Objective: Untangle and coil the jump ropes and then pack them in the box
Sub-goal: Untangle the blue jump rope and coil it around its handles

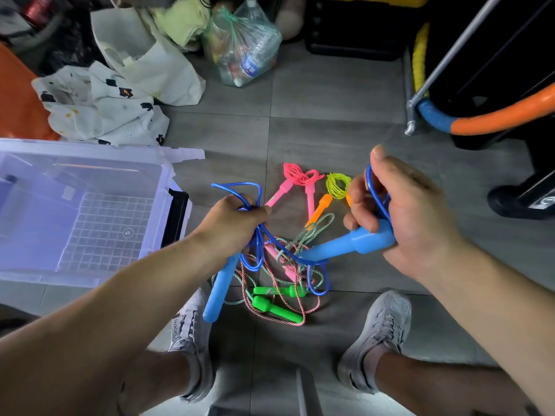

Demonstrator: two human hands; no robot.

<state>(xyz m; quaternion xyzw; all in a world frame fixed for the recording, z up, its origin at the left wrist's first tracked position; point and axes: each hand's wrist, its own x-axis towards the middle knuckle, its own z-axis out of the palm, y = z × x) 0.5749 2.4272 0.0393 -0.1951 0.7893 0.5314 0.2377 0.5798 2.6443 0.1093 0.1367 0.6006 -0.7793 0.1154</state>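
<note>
**Blue jump rope held in both hands above the floor tangle**

The left hand (237,219) is closed around gathered loops of the blue jump rope (257,240), and one blue handle (220,283) hangs below it. The right hand (402,211) grips the second blue handle (345,246) together with a loop of the same cord. On the grey tiled floor (330,94), beyond the hands, lie a coiled pink rope (295,175) and a coiled yellow rope (338,184). Nearer the feet lies a tangle (288,259) of twisted cords with green handles (276,309). The clear box (99,153) stands open at left.
</note>
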